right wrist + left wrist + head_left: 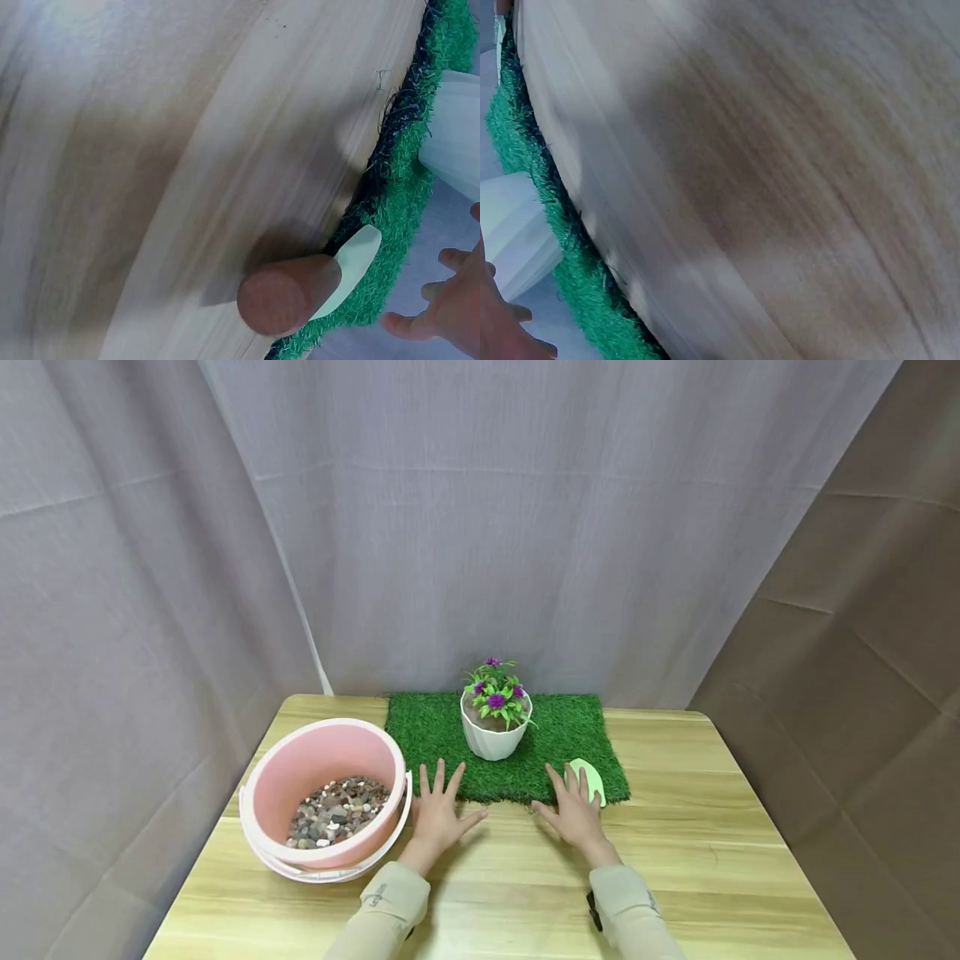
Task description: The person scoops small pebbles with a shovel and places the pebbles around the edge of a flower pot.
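My left hand [437, 817] is spread flat with its fingers apart, just right of a pink bucket [262, 793] of mixed pebbles [341, 814]. My right hand [577, 814] is spread too, over or beside a small trowel with a pale green blade [588, 777]. The right wrist view shows the trowel's round brown handle [289, 296] and its blade [360, 259] at the turf's edge; the head view hides that handle behind the hand. Between and beyond both hands stands a white ribbed pot [495, 743] with purple flowers [496, 702]. Neither hand grips anything.
A green artificial turf mat [566, 727] lies along the back of the wooden table [705, 843], under the pot and the trowel's blade. The bucket's white handle [401, 827] hangs down at its front. Grey curtain [517, 527] and brown curtain [862, 652] enclose the table.
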The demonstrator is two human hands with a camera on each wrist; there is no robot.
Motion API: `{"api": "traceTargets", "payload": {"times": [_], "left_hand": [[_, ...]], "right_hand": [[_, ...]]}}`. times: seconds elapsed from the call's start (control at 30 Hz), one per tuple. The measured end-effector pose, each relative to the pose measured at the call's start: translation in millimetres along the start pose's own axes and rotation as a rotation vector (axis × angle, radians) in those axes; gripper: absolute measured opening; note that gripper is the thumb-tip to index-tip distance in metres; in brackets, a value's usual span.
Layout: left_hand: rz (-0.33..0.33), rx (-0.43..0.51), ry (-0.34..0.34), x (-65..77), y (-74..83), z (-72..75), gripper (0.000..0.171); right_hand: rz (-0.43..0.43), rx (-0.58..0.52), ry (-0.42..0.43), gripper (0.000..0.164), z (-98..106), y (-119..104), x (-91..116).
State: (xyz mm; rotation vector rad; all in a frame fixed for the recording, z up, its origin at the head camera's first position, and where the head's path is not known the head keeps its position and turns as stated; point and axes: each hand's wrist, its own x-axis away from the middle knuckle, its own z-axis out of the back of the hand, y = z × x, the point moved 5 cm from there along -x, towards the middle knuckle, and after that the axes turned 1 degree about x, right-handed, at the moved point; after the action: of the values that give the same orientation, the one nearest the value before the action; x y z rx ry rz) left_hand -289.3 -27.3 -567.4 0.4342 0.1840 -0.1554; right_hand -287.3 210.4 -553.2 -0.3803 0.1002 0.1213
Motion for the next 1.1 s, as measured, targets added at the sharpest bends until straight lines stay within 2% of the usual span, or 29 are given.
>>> {"api": "traceTargets", "payload": {"times": [0.2, 0.57, 0.73, 0.93, 1.03, 1.1], "left_hand": [[-0.026, -0.039, -0.004, 3.1, 5.9, 6.6, 0.093], [-0.075, -0.059, 0.056, 16.8, 15.1, 12.8, 0.091], [-0.142, 0.019, 0.054, 23.9, 21.5, 23.5, 0.087], [-0.252, 0.125, -0.029, 43.5, 35.0, 38.6, 0.083], [-0.268, 0.153, -0.047, 52.0, 39.2, 49.8, 0.082], [-0.281, 0.168, -0.033, 57.4, 41.4, 58.8, 0.080]], "right_hand": [[-0.014, 0.001, 0.025, 0.072, 4.9, 3.8, 3.2], [-0.072, -0.002, 0.045, 0.071, 11.7, 17.8, 11.4], [-0.075, -0.018, 0.068, 0.069, 14.3, 23.3, 17.2], [-0.120, 0.013, 0.088, 0.068, 16.3, 38.0, 26.7], [-0.139, 0.030, 0.080, 0.066, 17.9, 43.0, 29.1], [-0.154, 0.043, 0.058, 0.064, 18.2, 45.7, 30.2]]}}
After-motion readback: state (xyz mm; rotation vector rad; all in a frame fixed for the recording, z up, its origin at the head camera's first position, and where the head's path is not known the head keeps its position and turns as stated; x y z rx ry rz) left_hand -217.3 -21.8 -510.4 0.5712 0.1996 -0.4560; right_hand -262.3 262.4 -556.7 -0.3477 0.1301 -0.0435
